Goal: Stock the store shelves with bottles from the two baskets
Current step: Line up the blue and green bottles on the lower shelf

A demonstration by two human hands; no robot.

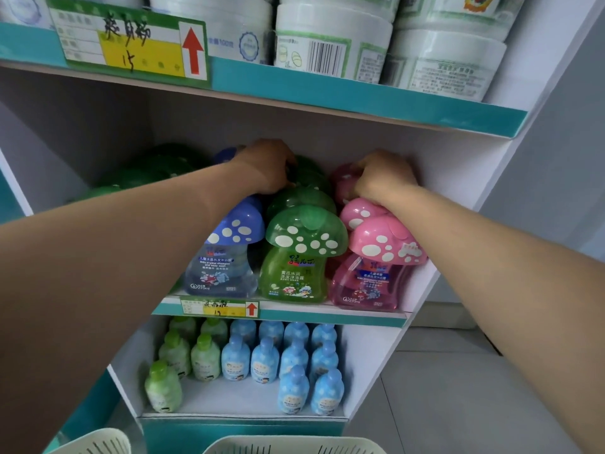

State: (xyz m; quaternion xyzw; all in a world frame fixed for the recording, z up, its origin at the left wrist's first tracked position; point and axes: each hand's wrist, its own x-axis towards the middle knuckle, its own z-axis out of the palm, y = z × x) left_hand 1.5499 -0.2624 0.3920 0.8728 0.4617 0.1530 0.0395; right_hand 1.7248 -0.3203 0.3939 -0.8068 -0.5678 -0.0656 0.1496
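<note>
The middle shelf [327,312] is carrying three rows of mushroom-cap bottles, which are running from the fingers forward to the shelf edge: blue bottles [226,253], green bottles [294,267] and pink bottles [376,276]. Each colour is keeping its own row and the labels are facing out, probably so that a customer is seeing them at once. Above the fingers, white tubs [330,44] are standing stacked. Far below the fingers, small bottles [294,365] are filling a lower shelf, and a left basket [101,442] and a right basket [294,446] are showing only their rims, so what they are holding is hidden.

Both arms are reaching deep, I think to fill the rows from the back. The left hand [268,167] is bending over the caps where the blue and green rows are meeting; its fingers are hidden, so I cannot tell whether they are grasping anything. The right hand [383,178] is curling its fingers round a back pink bottle [343,180], at the cap.

A big price tag [131,40] is showing a red arrow and a handwritten 15; a small price tag [219,308] is repeating this. The blue label is reading "kids crystal shampoo and body wash" and "270ml"; the green one is reading "黄瓜水润 洗发沐浴露".
</note>
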